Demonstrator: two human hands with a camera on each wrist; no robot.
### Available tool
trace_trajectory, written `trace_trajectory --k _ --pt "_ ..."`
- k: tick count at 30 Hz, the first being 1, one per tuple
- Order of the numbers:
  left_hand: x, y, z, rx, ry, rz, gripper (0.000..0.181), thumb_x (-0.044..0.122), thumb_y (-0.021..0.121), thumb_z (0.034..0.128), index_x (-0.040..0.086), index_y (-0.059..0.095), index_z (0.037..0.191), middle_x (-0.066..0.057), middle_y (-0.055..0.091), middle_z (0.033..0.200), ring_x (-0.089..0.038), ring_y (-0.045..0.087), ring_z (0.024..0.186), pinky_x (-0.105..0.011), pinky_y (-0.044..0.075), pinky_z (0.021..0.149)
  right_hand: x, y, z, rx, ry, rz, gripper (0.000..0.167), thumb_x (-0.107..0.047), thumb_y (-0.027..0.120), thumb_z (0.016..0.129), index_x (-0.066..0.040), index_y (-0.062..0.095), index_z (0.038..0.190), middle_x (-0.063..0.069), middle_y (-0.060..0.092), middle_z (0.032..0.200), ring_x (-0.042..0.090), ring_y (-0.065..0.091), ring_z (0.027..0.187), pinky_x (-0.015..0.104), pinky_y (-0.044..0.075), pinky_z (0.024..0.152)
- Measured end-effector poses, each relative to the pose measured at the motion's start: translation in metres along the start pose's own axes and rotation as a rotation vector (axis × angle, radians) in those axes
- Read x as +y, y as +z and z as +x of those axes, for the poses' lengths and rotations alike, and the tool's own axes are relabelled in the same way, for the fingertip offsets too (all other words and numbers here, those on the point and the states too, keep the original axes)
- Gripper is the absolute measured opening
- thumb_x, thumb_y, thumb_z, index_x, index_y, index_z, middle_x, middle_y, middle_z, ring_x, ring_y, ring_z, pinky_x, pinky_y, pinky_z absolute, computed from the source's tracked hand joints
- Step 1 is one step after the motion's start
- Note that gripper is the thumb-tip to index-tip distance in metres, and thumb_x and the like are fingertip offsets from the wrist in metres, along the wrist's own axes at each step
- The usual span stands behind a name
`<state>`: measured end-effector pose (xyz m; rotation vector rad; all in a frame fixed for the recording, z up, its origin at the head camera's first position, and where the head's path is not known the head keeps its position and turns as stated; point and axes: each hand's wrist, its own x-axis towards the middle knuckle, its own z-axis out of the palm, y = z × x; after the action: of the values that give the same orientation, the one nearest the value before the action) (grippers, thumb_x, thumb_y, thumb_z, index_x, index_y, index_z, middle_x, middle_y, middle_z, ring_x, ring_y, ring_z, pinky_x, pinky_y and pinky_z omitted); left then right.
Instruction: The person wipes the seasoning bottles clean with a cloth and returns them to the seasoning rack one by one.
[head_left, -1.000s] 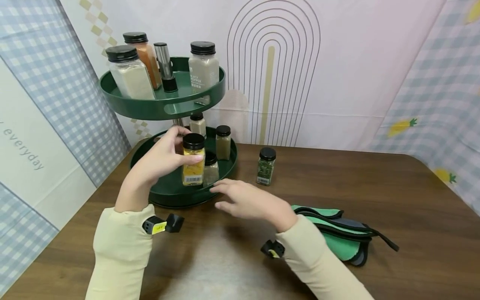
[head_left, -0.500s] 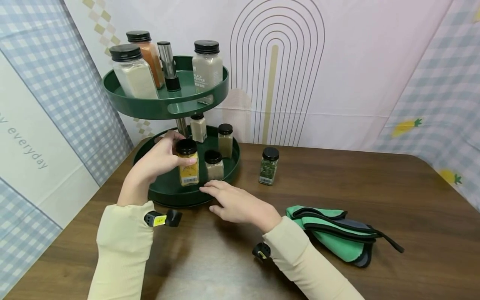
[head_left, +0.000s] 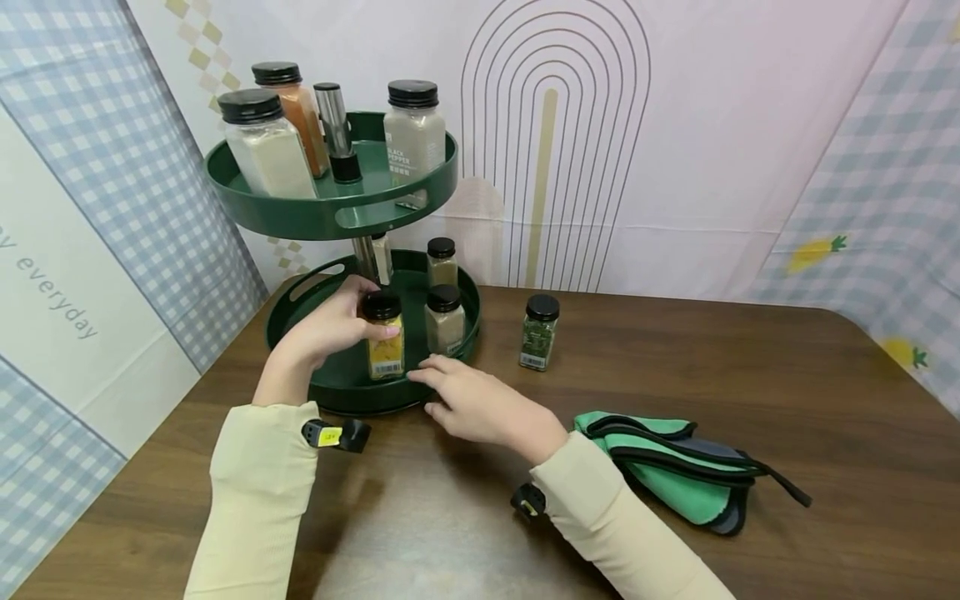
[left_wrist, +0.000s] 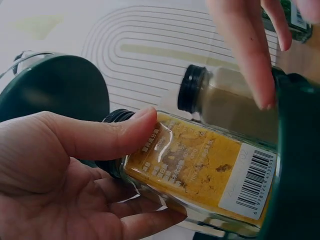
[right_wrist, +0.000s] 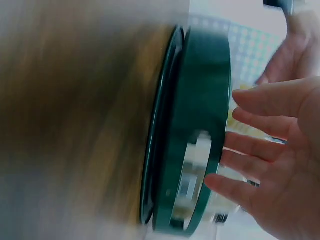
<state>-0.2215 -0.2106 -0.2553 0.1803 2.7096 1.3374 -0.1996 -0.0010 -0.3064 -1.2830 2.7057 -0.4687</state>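
In the head view my left hand (head_left: 330, 321) holds a glass spice jar of yellow powder (head_left: 386, 354) with a black lid, on the lower tier of a green two-tier turntable (head_left: 352, 392). The left wrist view has the thumb across this jar (left_wrist: 195, 165) near its lid and fingers beneath; its barcode end is by the green rim. My right hand (head_left: 487, 404) reaches to the lower tier's front rim. In the right wrist view its extended fingers touch the rim (right_wrist: 200, 100). A jar of beige powder (head_left: 446, 325) stands just right of the yellow one.
Two more small jars, one greyish-brown (head_left: 442, 265), stand farther back on the lower tier. The upper tier (head_left: 300, 218) overhangs them, bearing a black pepper jar (head_left: 415, 146) and others. A green herb jar (head_left: 537, 337) and a folded green cloth item (head_left: 667, 471) lie to the right.
The lower tier has turned: its front jar shifted right, the rear jars left, and a handle slot appeared at left. The yellow jar went left and down, then slightly right. My right hand moved left along the rim.
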Motion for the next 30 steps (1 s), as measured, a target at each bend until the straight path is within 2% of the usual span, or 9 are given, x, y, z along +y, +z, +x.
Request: trace_trajectory --k 4,8,16,20,23,26,28,30 --pt "-0.004 0.001 0.002 -0.006 0.001 -0.003 0.06 0.011 0.064 0.0861 -0.006 0.026 0.129 -0.027 0.046 0.124 -0.037 0.045 0.117 -0.055 0.031 0.104 -0.011 0.007 0.001 -0.014 -0.055 -0.079 0.048 -0.022 0.051 0.096 -0.011 0.039 0.141 0.007 0.035 0.147 0.019 0.031 0.137 0.035 0.034 0.108" --pt "-0.006 0.001 0.002 -0.019 0.004 -0.005 0.06 0.01 0.064 0.0858 -0.007 0.026 0.129 -0.027 0.044 0.125 -0.037 0.046 0.116 -0.055 0.033 0.103 -0.011 0.008 0.0 -0.018 -0.052 -0.076 0.051 -0.021 0.052 0.095 -0.012 0.036 0.143 0.004 0.034 0.148 0.016 0.03 0.137 0.034 0.035 0.107" --pt "-0.007 0.002 0.004 -0.03 0.002 0.001 0.059 0.011 0.065 0.0857 -0.006 0.027 0.129 -0.026 0.044 0.125 -0.036 0.046 0.115 -0.053 0.035 0.101 0.001 0.002 -0.002 -0.003 -0.027 -0.032 0.05 -0.019 0.053 0.095 -0.018 0.039 0.142 0.006 0.039 0.141 0.017 0.045 0.123 0.035 0.045 0.096" --pt "-0.007 0.003 0.004 -0.035 0.001 -0.001 0.06 0.01 0.065 0.0854 -0.005 0.027 0.13 -0.026 0.042 0.126 -0.035 0.044 0.114 -0.051 0.036 0.099 0.011 -0.001 -0.002 0.036 0.004 -0.054 0.047 -0.017 0.055 0.094 -0.016 0.043 0.139 0.007 0.043 0.138 0.019 0.05 0.119 0.037 0.045 0.094" --pt "-0.007 0.005 0.005 -0.037 0.003 -0.002 0.06 0.009 0.065 0.0851 -0.005 0.027 0.13 -0.025 0.041 0.126 -0.034 0.043 0.114 -0.05 0.036 0.098 0.014 -0.002 -0.002 0.061 0.056 -0.11 0.045 -0.017 0.056 0.093 -0.012 0.045 0.137 0.009 0.042 0.14 0.023 0.043 0.129 0.041 0.04 0.101" --pt "-0.008 0.006 0.007 -0.04 0.008 0.005 0.06 0.009 0.065 0.085 -0.005 0.027 0.129 -0.025 0.041 0.126 -0.034 0.043 0.112 -0.048 0.037 0.096 0.011 -0.001 -0.002 0.064 0.076 -0.161 0.046 -0.017 0.056 0.093 -0.011 0.046 0.137 0.01 0.042 0.142 0.025 0.034 0.136 0.043 0.034 0.106" --pt "-0.009 0.006 0.007 -0.044 0.004 0.014 0.06 0.01 0.065 0.0853 -0.004 0.028 0.13 -0.025 0.041 0.127 -0.034 0.044 0.113 -0.047 0.038 0.095 0.006 0.001 -0.002 0.045 0.055 -0.157 0.046 -0.019 0.055 0.093 -0.012 0.044 0.138 0.01 0.04 0.144 0.025 0.031 0.138 0.042 0.033 0.107" --pt "-0.009 0.007 0.008 -0.051 -0.003 0.019 0.061 0.011 0.065 0.0855 -0.004 0.028 0.131 -0.025 0.04 0.128 -0.034 0.044 0.113 -0.047 0.038 0.095 0.001 0.003 -0.002 0.035 0.002 -0.156 0.047 -0.019 0.055 0.094 -0.013 0.043 0.139 0.01 0.041 0.143 0.024 0.035 0.135 0.04 0.036 0.106"
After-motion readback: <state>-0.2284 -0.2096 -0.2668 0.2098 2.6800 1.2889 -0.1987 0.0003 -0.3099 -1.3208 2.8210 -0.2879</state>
